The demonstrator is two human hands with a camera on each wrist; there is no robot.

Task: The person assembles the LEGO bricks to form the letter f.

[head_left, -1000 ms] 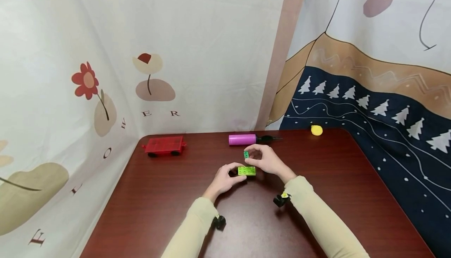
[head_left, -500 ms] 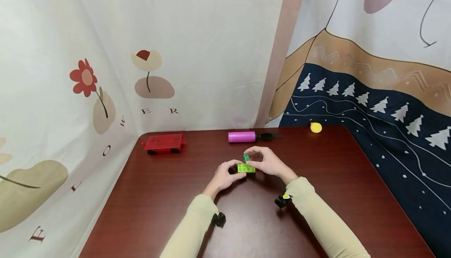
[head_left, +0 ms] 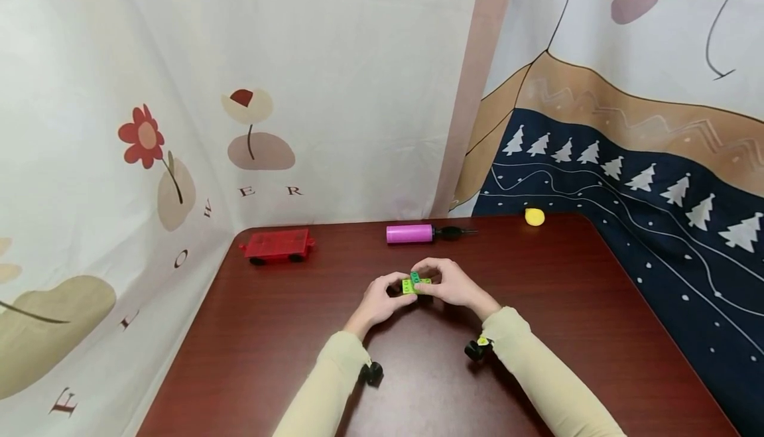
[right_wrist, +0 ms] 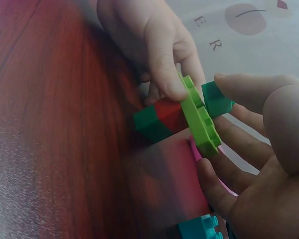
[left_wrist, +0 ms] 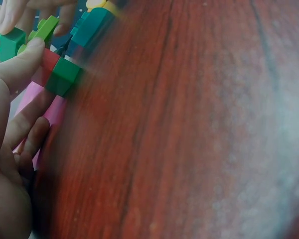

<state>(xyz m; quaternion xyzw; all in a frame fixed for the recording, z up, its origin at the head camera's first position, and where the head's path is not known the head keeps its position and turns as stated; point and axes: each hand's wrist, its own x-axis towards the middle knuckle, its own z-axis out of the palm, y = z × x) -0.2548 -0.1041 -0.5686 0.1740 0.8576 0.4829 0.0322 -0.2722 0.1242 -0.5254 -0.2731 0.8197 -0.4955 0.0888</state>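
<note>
My left hand grips a lime green building brick by its left end, thumb on the near side. Under that end are a red brick and a darker green brick, stacked towards the table. Between thumb and fingers my right hand pinches a small green brick, held crosswise right at the studs of the lime one. A teal brick stands a little to the right of the red and green stack in the left wrist view; the head view does not show it clearly.
Behind the hands, a purple pump with a black nozzle lies near the far edge of the brown table. A red wheeled wagon base stands at back left, a small yellow object at back right. Printed fabric hangs behind.
My right hand has come down and towards me, bringing the small green brick from above and behind the lime brick onto its studs. The left hand has stayed in place.
</note>
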